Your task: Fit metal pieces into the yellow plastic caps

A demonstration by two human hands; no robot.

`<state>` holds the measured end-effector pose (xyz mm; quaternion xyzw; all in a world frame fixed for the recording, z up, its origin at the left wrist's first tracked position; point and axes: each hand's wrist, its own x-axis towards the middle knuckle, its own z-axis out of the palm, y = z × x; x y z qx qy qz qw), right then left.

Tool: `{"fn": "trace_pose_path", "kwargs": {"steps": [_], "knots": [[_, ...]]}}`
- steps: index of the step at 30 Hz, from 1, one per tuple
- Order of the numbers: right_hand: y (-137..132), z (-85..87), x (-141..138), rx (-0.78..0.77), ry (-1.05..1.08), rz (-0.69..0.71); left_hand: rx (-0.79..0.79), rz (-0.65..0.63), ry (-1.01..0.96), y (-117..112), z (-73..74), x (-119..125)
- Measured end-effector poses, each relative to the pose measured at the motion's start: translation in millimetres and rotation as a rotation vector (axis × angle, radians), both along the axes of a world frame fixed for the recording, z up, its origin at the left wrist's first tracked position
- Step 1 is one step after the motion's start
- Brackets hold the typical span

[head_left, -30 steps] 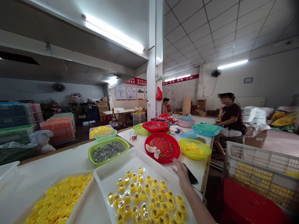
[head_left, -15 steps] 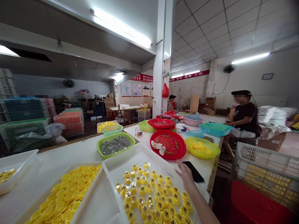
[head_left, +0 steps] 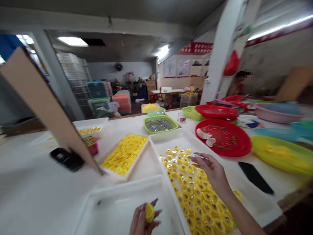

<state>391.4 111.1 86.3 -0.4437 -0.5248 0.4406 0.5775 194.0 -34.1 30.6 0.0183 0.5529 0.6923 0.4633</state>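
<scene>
1. Your left hand [head_left: 144, 220]: fingers closed around one yellow cap [head_left: 149, 212], held low over the near white tray [head_left: 97, 209], apparently raised clear of it for handling.
2. Your right hand [head_left: 212, 171]: fingers loosely spread, gripping nothing you can make out, hovering over the filled caps [head_left: 195, 192] in the middle tray [head_left: 158, 147]; whether the fingertips touch a cap cannot be told.
3. Plain yellow caps [head_left: 126, 153]: heaped in the left tray [head_left: 114, 174], just beside the middle tray, likely kept as supply within reach.
4. Green basket [head_left: 160, 124]: holds dark small pieces, behind the trays.
5. Red plate [head_left: 223, 138]: right of the middle tray, with pale scraps on it.
6. Black phone [head_left: 255, 178]: flat on the table, near your right forearm.
</scene>
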Motion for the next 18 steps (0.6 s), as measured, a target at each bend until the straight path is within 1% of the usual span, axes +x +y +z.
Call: {"fn": "trace_pose_path", "kwargs": {"steps": [2, 3, 4, 6, 7, 9, 11, 13, 15, 18], "knots": [[-20.6, -9.1, -24.4, 0.030, -0.226, 0.178, 0.158, -0.092, -0.119, -3.8, 0.4, 0.1], [-33.0, -15.6, -35.7, 0.082, -0.359, 0.268, 0.227, -0.134, -0.167, -5.7, 2.2, 0.5], [-45.7, -22.4, -45.6, 0.168, -0.482, 0.343, 0.280, -0.165, -0.205, -7.6, 4.5, 1.2], [-67.3, -35.6, -60.8, 0.397, -0.661, 0.431, 0.312, -0.174, -0.250, -10.4, 9.0, 3.7], [-74.8, -41.2, -66.1, 0.512, -0.715, 0.450, 0.319, -0.163, -0.270, -11.3, 10.2, 5.3], [-82.4, -49.7, -73.0, 0.699, -0.775, 0.443, 0.329, -0.136, -0.305, -12.5, 9.5, 8.6], [-82.8, -54.3, -76.2, 0.809, -0.792, 0.395, 0.333, -0.125, -0.309, -12.8, 5.4, 10.9], [-80.8, -55.9, -77.0, 0.845, -0.777, 0.358, 0.325, -0.123, -0.285, -12.6, 0.7, 11.8], [-79.4, -55.7, -76.8, 0.837, -0.756, 0.355, 0.309, -0.125, -0.253, -12.5, -2.2, 11.6], [-79.6, -54.6, -76.4, 0.834, -0.731, 0.366, 0.294, -0.127, -0.227, -13.0, -1.7, 10.9]]}}
